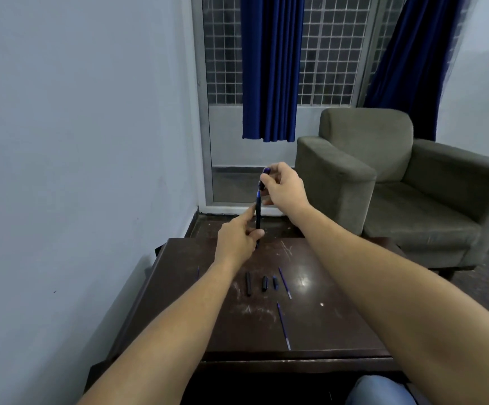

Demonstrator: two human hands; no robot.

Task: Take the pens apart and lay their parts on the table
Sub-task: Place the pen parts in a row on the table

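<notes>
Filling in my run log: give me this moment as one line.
left hand: grips pen upright | right hand: pinches its top end | table: refills, dark pen parts laid out

just one head cam, wide-angle, looking forward and slightly down over the dark table, both forearms close, armchair and window beyond

Blue curtains hang over gridded window; grey-green armchair below right; pale wall left.
</notes>
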